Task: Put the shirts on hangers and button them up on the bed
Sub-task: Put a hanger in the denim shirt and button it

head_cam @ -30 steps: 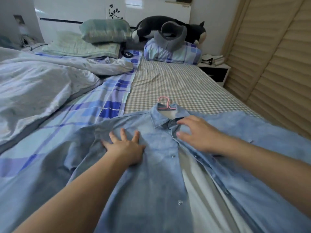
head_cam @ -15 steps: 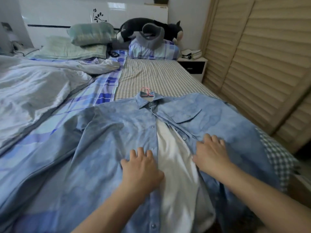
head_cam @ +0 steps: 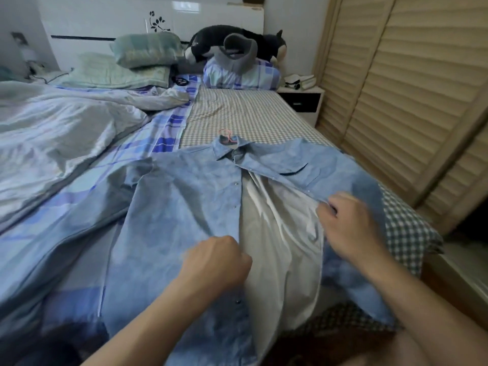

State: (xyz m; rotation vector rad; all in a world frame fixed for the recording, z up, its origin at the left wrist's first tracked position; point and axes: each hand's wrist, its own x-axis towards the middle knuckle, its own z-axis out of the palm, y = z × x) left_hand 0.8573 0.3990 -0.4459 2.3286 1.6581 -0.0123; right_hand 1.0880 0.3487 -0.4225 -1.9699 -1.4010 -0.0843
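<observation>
A light blue denim shirt (head_cam: 184,207) lies spread face up on the bed (head_cam: 250,112), its front open below the chest so the pale lining shows. A pink hanger (head_cam: 225,133) hook pokes out above the collar. My left hand (head_cam: 216,262) grips the left front edge with curled fingers, near the row of snap buttons. My right hand (head_cam: 351,225) pinches the right front edge just below the chest pocket and lifts it a little.
A rumpled grey quilt (head_cam: 52,133) covers the bed's left side. Pillows (head_cam: 145,51) and a black plush toy (head_cam: 237,40) sit at the headboard. A nightstand (head_cam: 303,99) and louvred wooden doors (head_cam: 409,101) stand to the right of the bed.
Both hands went from lying flat on the shirt to gripping its two front edges. They moved down from the collar to the middle of the shirt, and the view shifted.
</observation>
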